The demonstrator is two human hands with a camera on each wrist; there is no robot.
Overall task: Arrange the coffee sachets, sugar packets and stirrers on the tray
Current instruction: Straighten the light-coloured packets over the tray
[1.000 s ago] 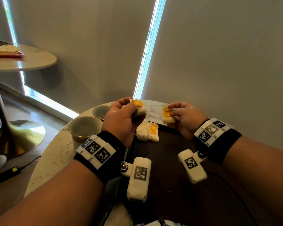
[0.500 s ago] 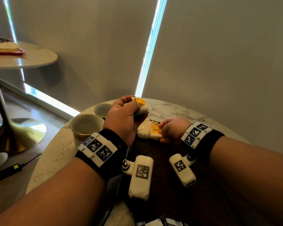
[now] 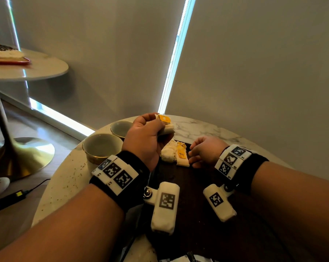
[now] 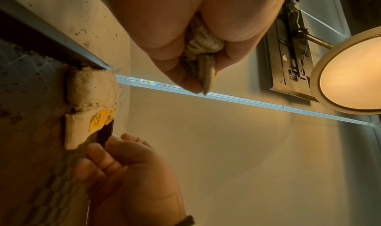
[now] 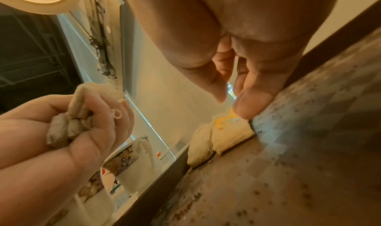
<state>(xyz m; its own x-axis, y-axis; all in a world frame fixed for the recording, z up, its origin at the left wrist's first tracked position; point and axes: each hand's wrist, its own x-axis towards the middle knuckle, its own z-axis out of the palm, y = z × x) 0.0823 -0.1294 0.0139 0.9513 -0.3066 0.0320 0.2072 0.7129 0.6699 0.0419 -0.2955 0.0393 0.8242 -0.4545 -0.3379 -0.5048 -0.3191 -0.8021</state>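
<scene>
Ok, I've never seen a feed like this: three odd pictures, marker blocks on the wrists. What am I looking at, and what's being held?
No machine here: a person's two bare hands, with wristbands carrying cameras and square markers. The wide picture comes from a head camera looking down; the other two look along each hand from the wrist.

The left hand is raised, with a grip on a bunch of pale sachets, some with yellow tags. The right hand holds nothing, its fingers loosely curled beside the sachets already lying at the far end of the dark tray. The tray sits on a round marble table, with two cups to its left.
</scene>
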